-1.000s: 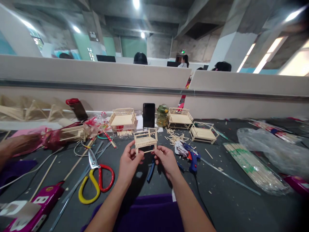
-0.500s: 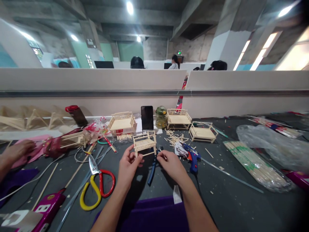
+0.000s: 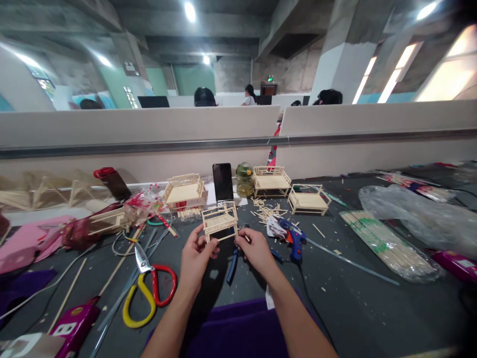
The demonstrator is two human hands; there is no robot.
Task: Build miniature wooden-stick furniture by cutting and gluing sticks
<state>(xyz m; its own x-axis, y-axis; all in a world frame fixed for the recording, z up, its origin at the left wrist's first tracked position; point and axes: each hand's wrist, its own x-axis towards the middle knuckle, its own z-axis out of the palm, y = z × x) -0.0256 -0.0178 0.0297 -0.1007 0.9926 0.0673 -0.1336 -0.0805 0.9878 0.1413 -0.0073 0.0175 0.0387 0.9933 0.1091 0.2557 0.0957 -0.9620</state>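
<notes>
My left hand (image 3: 197, 252) grips a miniature bench (image 3: 220, 223) of thin wooden sticks by its lower left side, holding it tilted above the table. At the bench's lower right corner, my right hand (image 3: 257, 250) is closed in a pinch with its fingertips close to the leg; what lies between them is too small to make out. Blue-handled pliers (image 3: 232, 266) lie beneath the hands, partly covered by the right one. Right of that hand rests a blue glue gun (image 3: 297, 243). Large scissors (image 3: 149, 281) with one red and one yellow handle lie left of my left hand.
Similar stick models (image 3: 309, 200) stand along the back, near a propped phone (image 3: 222, 182) and a green-lidded bottle (image 3: 244, 180). Loose short sticks (image 3: 266, 211) are piled behind the glue gun. A plastic-wrapped stick bundle (image 3: 391, 246) lies right; a magenta power strip (image 3: 76, 323) lies front left.
My right hand has come in closer to the bench's right leg. Another person's hand at the far left has gone from view. My view has turned slightly right.
</notes>
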